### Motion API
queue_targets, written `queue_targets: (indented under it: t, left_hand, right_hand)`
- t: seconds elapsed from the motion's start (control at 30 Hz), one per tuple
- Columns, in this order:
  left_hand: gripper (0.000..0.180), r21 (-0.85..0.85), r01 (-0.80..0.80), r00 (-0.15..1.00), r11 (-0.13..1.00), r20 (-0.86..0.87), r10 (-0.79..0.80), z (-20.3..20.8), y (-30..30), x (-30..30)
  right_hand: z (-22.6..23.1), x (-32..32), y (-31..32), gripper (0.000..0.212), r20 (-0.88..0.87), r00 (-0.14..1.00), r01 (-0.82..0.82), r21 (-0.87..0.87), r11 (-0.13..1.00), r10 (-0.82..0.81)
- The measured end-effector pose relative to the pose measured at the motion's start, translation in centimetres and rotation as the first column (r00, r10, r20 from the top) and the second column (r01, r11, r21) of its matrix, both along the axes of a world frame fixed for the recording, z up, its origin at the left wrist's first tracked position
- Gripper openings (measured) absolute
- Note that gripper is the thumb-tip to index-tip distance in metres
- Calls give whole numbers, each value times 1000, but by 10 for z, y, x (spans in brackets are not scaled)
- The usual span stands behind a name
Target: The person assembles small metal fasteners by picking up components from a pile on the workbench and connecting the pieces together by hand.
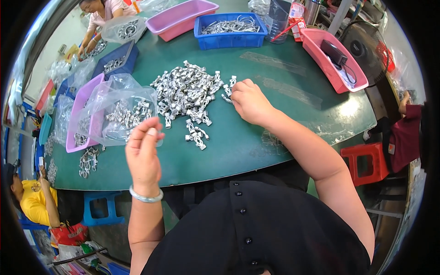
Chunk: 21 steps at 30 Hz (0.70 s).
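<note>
The person is wearing a plain black cloth top (197, 233), its fabric looking smooth and matt. A straight black placket (245, 227) is running down the middle of its front, and five small, round, glossy black buttons (242, 211) are lining it, each catching a glint. Below the left hand (144, 158), a smooth, rounded, pale greenish-white bangle (146, 199) is encircling the wrist. The right hand (251, 103) and right arm (316, 153) are showing bare. Further black clothing (293, 175) is appearing beyond the top, its cut staying unclear.

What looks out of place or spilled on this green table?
A few small silvery pieces lie loose on the table, outside the nearer purple tray, so they look stray. Wrinkled strips of clear tape also stand out.
</note>
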<state>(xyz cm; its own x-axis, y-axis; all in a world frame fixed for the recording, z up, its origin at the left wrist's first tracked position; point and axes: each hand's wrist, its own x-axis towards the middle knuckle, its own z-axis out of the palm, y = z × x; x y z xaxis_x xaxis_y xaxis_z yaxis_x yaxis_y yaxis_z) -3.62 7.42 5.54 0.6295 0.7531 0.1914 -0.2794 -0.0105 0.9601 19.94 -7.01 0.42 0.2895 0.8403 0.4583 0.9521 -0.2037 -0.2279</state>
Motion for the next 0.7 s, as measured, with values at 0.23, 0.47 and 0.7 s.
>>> queue_targets:
  t: [0.23, 0.47, 0.7]
  left_hand:
    - [22, -404, 266, 941, 875, -90, -327, -29, -39, 21]
    - [23, -440, 324, 930, 837, -14, -367, -29, -62, 37]
    - [23, -1, 290, 957, 957, 20, -290, -37, -74, 36]
  right_hand:
    - [20, -23, -17, 5, -498, 835, -176, 164, 971, 235]
    - [33, -64, -34, 11, -637, 720, -207, 182, 961, 275]
    - [16, -75, -41, 12, -726, 536, -240, 359, 902, 432]
